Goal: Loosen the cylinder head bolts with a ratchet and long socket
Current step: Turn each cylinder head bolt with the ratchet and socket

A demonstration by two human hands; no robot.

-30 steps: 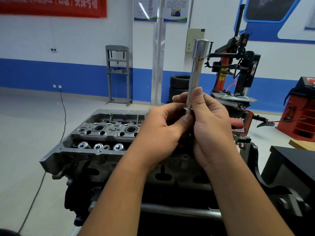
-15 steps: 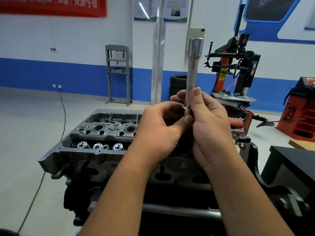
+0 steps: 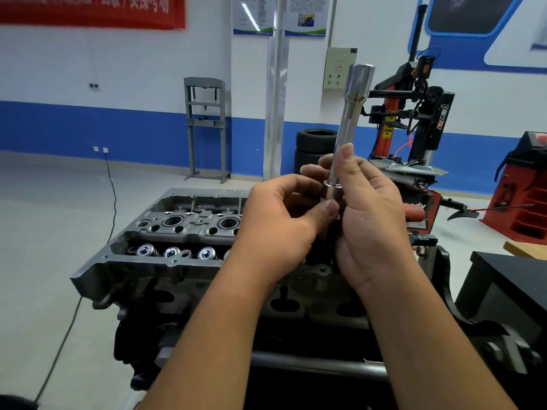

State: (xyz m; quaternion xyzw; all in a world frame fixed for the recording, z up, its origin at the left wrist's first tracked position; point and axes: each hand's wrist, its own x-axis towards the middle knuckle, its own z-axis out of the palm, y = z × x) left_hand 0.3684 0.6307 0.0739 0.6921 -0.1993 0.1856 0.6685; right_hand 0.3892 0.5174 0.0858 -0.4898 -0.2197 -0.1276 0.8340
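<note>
A long socket [image 3: 350,119] is held nearly upright, wide end up, above the cylinder head [image 3: 177,229] — at about 1 o'clock from the frame's centre. Its lower shaft is gripped by the right hand [image 3: 370,214], fingers curled round it. The collar at its base is pinched by the left hand [image 3: 284,223], thumb pressed against it — what lies beneath is hidden by the palms. At 2 o'clock a tyre changer [image 3: 414,119] is seen.
</note>
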